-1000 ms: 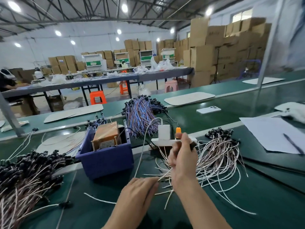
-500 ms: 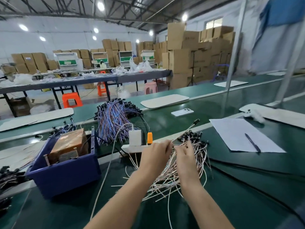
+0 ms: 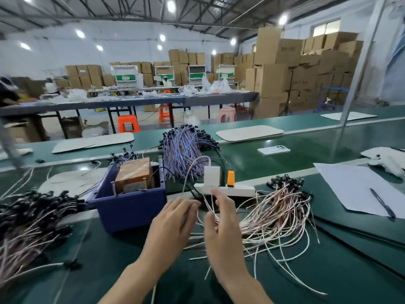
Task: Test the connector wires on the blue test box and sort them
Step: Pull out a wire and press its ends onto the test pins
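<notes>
Green matte belt surface (image 3: 109, 270), warehouse of stacked brown cardboard cartons (image 3: 271, 80) beyond. We list: boxy blue plastic test box (image 3: 131, 207), just left of our hands; long white power strip (image 3: 241, 190) behind them; tangled pinkish connector wires (image 3: 278, 207), black plugs, right. Left hand (image 3: 173, 227): fingers straight, released. Right hand (image 3: 221, 227): among strands, grasp we cannot tell.

Left of the left hand (image 3: 173, 227), a matt blue plastic box (image 3: 129, 205); beyond the right hand (image 3: 221, 229), glossy green desk (image 3: 306, 145), matt white paper (image 3: 350, 185).
</notes>
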